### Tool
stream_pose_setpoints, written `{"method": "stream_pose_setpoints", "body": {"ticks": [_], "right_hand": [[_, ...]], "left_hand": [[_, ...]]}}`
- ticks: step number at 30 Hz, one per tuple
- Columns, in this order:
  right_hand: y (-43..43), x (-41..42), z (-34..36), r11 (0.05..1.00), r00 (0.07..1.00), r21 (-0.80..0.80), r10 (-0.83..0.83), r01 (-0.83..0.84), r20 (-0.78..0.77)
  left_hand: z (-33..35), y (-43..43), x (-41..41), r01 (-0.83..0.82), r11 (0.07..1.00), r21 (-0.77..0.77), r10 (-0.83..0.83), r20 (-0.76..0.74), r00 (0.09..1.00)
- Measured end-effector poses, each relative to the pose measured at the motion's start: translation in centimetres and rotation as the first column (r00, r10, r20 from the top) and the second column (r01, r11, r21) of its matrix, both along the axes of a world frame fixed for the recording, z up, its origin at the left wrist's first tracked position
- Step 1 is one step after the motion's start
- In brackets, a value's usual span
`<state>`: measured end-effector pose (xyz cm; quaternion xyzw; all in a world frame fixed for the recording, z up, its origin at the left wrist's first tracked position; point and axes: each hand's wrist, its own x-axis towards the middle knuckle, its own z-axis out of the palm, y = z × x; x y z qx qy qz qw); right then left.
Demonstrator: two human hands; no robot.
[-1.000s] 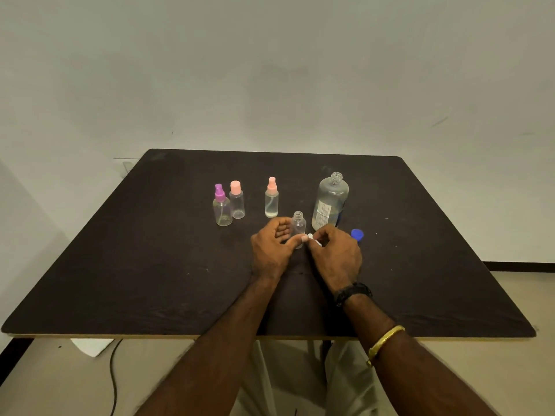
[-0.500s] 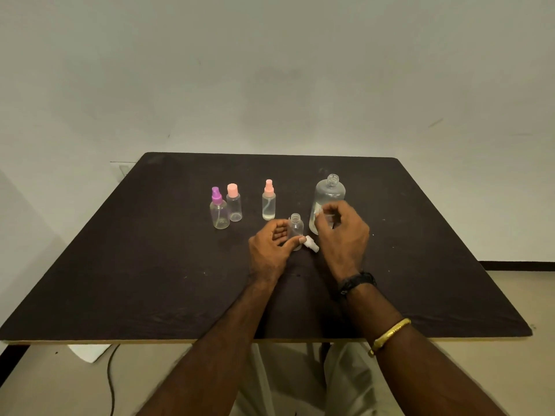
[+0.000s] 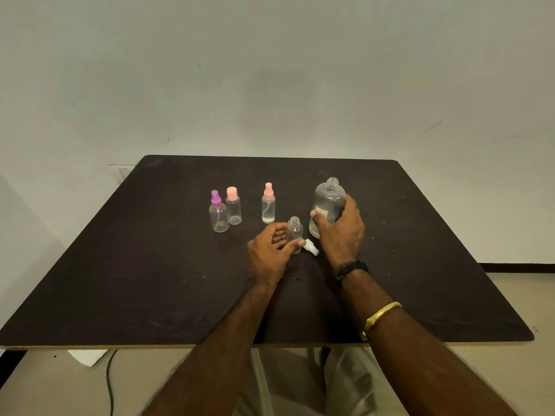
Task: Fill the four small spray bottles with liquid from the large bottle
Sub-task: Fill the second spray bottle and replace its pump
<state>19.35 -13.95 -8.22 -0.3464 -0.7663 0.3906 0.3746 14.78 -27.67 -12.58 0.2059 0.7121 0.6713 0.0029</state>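
Dark tabletop [image 3: 150, 265], matte, scuffed.

Large bottle [image 3: 329, 199]: clear plastic, round-shouldered, threaded neck uncapped, upright on the tabletop. My right hand [image 3: 341, 235] grips it. The thumb lies across its front and the other fingers [image 3: 350, 202] curl round its right side. A white label [image 3: 319, 213] sits low on the front, partly under my thumb. The print is too small to read. I cannot tell the liquid level.

Left hand [image 3: 268, 258]: just left of the large bottle and nearer me, pinching the open small bottle [image 3: 295, 231] between the thumb at the front and the curled fingers behind.

Open small bottle: clear, uncapped, upright, just beside the large bottle's base but apart from it.

Farther left of the large bottle stand three closed small bottles, all upright: the peach-topped bottle [image 3: 268, 205], then the pink-capped bottle [image 3: 233, 207] and the purple-topped bottle [image 3: 218, 216], those two close together.

White spray head [image 3: 311, 247]: lying on its side in front of the large bottle, between my two hands.
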Motion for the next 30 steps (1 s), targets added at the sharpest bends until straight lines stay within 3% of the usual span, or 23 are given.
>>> {"method": "stream_pose_setpoints", "body": {"ticks": [9,14,21,30], "right_hand": [[0.4,-0.1,-0.1,0.999,0.998,-0.007,0.044,-0.045,-0.054],[0.2,-0.1,0.6,0.995,0.995,0.07,0.073,-0.069,-0.063],[0.7,0.7,1.0,0.955,0.979,0.23,0.202,-0.188,-0.04],[1.5,1.6,0.0,0.808,0.979,0.553,0.172,-0.203,0.108]], "left_hand": [[0.1,0.0,0.1,-0.008,1.0,-0.008,0.008,-0.004,1.0],[0.3,-0.1,0.2,-0.036,0.999,-0.006,0.036,-0.036,0.999],[0.9,-0.3,0.6,-0.055,0.998,0.012,0.056,-0.086,0.995],[1.2,-0.5,0.8,-0.081,0.997,0.003,0.08,-0.16,0.984]]}}
